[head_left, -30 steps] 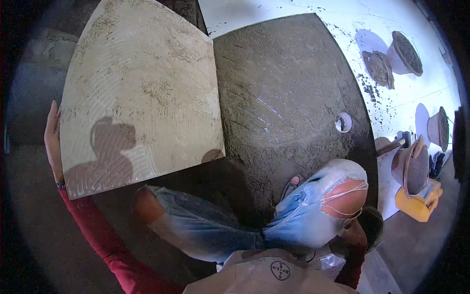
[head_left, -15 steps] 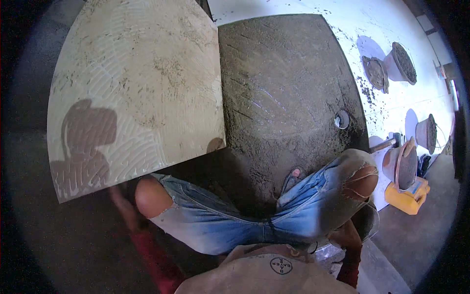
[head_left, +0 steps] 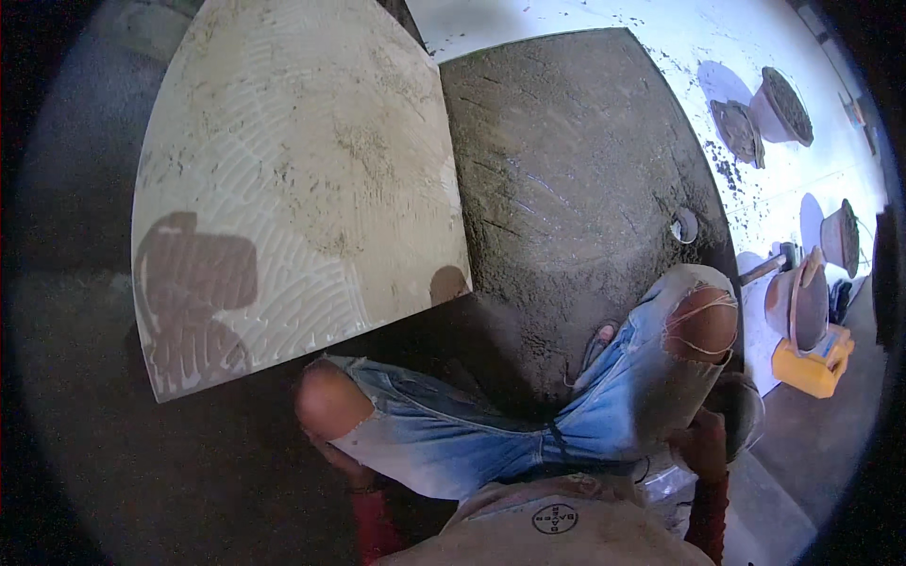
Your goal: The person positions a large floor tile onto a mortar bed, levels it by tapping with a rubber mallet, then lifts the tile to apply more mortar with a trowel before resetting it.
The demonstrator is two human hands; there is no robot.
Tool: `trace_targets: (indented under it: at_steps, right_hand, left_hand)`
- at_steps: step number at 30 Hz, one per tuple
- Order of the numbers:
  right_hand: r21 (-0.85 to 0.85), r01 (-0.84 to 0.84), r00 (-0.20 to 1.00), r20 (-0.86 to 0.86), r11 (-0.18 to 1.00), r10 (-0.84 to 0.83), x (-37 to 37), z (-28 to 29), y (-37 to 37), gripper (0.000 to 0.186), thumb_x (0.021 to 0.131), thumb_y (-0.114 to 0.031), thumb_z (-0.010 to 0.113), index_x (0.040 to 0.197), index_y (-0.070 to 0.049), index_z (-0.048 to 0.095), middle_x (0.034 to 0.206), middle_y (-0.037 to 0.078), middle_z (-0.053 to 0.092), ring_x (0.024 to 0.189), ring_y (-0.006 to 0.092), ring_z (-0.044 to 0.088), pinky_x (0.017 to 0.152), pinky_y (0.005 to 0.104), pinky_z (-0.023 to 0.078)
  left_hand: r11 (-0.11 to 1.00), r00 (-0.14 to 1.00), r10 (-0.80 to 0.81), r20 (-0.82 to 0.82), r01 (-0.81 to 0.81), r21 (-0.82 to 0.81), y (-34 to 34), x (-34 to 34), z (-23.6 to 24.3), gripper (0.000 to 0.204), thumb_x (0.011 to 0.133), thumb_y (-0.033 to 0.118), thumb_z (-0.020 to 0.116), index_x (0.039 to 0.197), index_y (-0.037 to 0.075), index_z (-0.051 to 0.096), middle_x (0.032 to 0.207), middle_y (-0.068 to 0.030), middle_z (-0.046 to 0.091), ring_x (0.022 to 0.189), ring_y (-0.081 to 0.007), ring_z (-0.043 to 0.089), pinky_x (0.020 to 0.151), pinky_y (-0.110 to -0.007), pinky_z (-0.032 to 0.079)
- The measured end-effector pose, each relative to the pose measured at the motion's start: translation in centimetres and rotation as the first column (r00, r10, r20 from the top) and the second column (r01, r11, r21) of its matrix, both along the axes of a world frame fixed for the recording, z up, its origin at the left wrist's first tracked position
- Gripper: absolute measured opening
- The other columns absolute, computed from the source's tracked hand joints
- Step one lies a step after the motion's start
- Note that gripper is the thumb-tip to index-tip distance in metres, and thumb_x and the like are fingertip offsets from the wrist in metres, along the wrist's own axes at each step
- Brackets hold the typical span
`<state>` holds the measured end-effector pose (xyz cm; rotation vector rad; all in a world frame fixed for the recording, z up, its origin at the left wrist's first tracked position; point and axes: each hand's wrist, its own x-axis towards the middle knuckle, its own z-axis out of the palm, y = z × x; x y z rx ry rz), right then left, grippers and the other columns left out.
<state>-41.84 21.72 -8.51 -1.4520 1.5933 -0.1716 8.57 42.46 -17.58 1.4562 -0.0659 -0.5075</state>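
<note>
Broadly, pale slab: it fills my left side (head_left: 302,189), ridged lines of coating facing me and a dark head-shaped shadow (head_left: 203,274) on its lower left; its right edge runs along the mortar bed.
Mortar bed: grey, rough and damp-looking (head_left: 566,141), beyond my parted knees.
Ripped jeans: blue (head_left: 491,439), both my knees showing bare.
Dark bucket: just beside my right thigh (head_left: 741,410).
Yellow jerrycan: farther right (head_left: 812,361).
Right hand: low between thigh and bucket (head_left: 700,443); fingers hidden, so I can't tell their state.
Left hand: beneath my left knee (head_left: 340,459), clear of the slab; fingers likewise untellable.
Round hole: pale-rimmed (head_left: 686,226), near the mortar's right edge.
</note>
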Motion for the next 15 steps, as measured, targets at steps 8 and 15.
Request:
trace_targets:
  at_steps: [8,15]
  right_hand:
    - [-0.156,-0.261,0.963,-0.111,0.953,0.246,1.4,1.8,-1.1,0.074,0.059,-0.020,0.087,0.121,0.000,0.054,0.096,0.013,0.070,0.086,0.0210,0.068,0.072,0.0356,0.053]
    - [-0.002,0.075,0.983,0.171,0.997,-0.074,1.4,-0.9,-1.8,0.103,0.057,-0.029,0.087,0.140,-0.001,0.033,0.126,0.018,0.056,0.111,0.0290,0.057,0.094,0.0411,0.047]
  left_hand:
    - [0.992,0.995,-0.079,0.063,0.073,0.100,4.0,2.1,-1.8,0.065,0.101,0.053,0.033,0.141,0.002,0.036,0.137,-0.0139,0.047,0.126,-0.0251,0.045,0.107,-0.040,0.034]
    - [0.438,0.681,-0.728,-0.075,0.547,0.714,-4.0,0.0,8.9,0.071,0.083,0.033,0.070,0.137,-0.001,0.039,0.128,-0.0111,0.054,0.112,-0.0235,0.055,0.094,-0.037,0.045]
